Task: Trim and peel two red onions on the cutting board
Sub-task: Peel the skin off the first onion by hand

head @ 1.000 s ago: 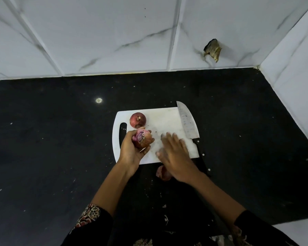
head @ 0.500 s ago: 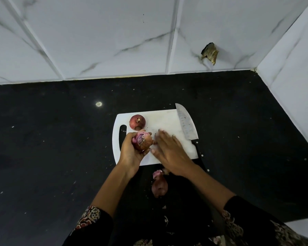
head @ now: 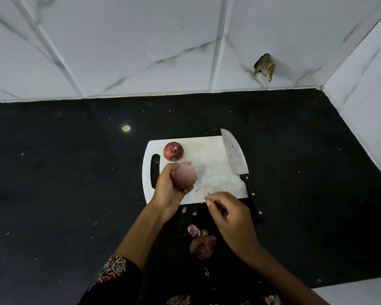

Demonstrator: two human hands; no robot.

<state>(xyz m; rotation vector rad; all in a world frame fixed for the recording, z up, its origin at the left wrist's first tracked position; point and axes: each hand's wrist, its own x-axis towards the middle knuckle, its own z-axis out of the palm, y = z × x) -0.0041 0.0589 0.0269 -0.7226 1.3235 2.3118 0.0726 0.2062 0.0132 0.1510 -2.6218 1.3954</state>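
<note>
White rectangular plastic cutting board [head: 209,155] with a slotted handle at its left end, lying flat on the black speckled stone tabletop [head: 75,172]. On it, at the far left corner: one whole round red onion [head: 173,151], dry skin on, stem nub facing up, untouched by either hand. Along its right edge: a broad steel-bladed knife with a black handle [head: 234,155], blade on the board with the tip past the far edge, handle running off the near right corner onto the tabletop. Left hand [head: 169,190], grip closed around a second, pale pink-purple peeled-looking onion [head: 186,177], holds it over the board's near left part, just near of the whole onion and apart from it. Right hand [head: 231,219], at the board's near edge and well right of the held onion, has fingers curled with the tips pinched together; whether they hold anything cannot be told. On the tabletop between the forearms: loose pinkish onion skin scraps [head: 201,241]. Behind: white marble-look wall tiles [head: 141,45].
</note>
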